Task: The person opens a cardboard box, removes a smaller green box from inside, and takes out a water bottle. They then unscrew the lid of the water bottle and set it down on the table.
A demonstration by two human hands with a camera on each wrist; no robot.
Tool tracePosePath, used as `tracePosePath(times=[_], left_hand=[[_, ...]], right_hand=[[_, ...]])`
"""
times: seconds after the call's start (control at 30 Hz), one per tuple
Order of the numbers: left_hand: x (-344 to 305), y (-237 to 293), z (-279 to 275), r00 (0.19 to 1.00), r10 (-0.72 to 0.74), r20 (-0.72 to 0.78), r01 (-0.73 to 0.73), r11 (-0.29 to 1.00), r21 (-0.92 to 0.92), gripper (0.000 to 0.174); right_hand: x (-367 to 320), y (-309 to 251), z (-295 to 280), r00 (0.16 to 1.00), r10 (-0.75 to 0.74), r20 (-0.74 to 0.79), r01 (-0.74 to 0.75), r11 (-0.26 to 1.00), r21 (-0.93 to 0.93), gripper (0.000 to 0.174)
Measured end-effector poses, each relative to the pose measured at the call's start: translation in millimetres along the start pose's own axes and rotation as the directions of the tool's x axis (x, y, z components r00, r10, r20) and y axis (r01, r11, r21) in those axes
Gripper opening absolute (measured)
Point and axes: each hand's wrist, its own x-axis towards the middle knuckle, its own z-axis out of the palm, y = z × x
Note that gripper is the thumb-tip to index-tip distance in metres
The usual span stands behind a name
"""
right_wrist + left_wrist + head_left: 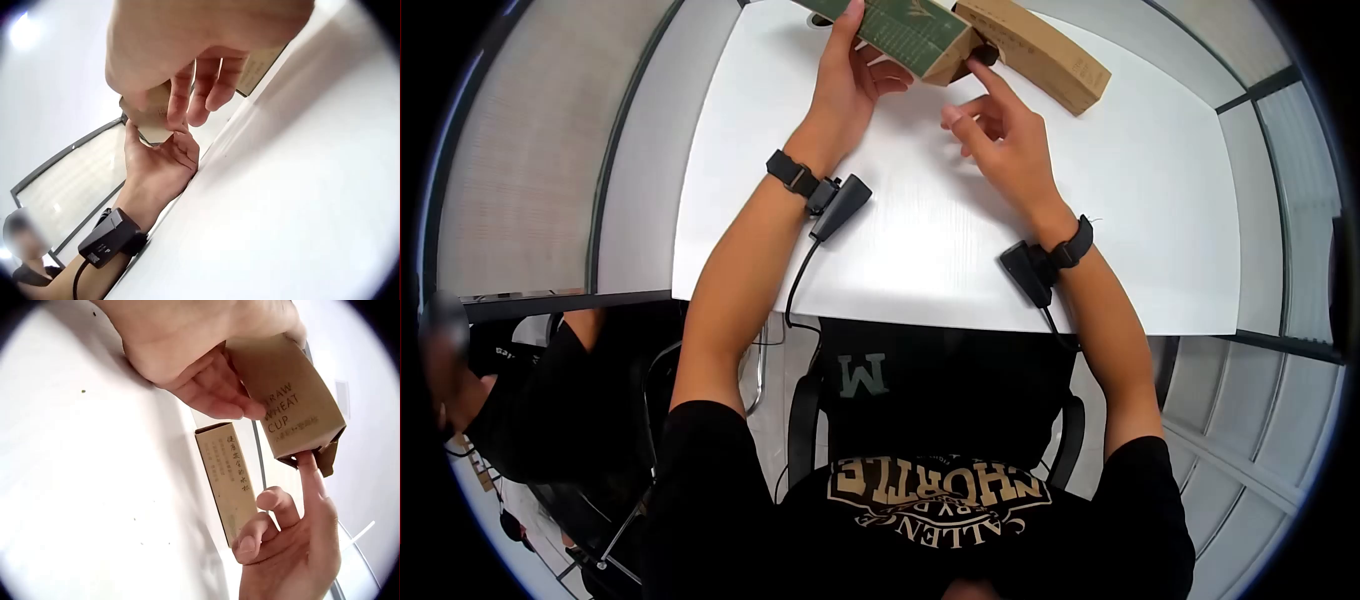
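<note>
My left hand [845, 98] grips a green and brown cardboard cup box [905, 35] above the far part of the table, thumb along one side and fingers below. On the side facing the left wrist camera, the box [290, 394] bears printed words ending in "WHEAT CUP". Its end nearest my right hand [1012, 150] has loose, partly raised flaps. The right index finger reaches to that end, its tip right at the opening, while the other fingers bend loosely beneath. In the right wrist view my left hand [159, 165] supports the box from below; the box's contents are hidden.
A second brown cardboard box [1045, 58] lies on the white table [940, 250] just beyond the right hand. Partition walls [645, 150] border the table. Another person [530, 410] sits to the left. Camera cables hang from both wrists.
</note>
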Motion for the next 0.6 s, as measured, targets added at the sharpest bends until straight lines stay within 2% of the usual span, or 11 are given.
tracePosePath(times=[0.3, 0.4, 0.5, 0.6], left_hand=[[-0.4, -2.7, -6.1, 0.999, -0.030, 0.034, 0.030, 1.000, 0.004, 0.068], [2.9, -1.2, -6.8, 0.999, -0.035, 0.018, 0.035, 0.999, 0.004, 0.071], [2.3, -2.2, -8.0, 0.998, -0.057, -0.032, 0.056, 0.998, -0.037, 0.074], [5.4, -3.6, -10.8, 0.998, -0.048, -0.046, 0.043, 0.995, -0.092, 0.074]], right_hand=[[0.1, -8.7, -0.4, 0.999, 0.045, 0.005, -0.045, 0.999, 0.023, 0.059], [0.6, -6.2, 0.9, 0.998, 0.049, -0.039, -0.048, 0.998, 0.038, 0.055], [0.0, -8.2, -1.6, 0.994, 0.068, -0.086, -0.065, 0.997, 0.033, 0.044], [1.1, -12.8, -5.1, 0.993, 0.116, -0.029, -0.117, 0.993, -0.014, 0.032]])
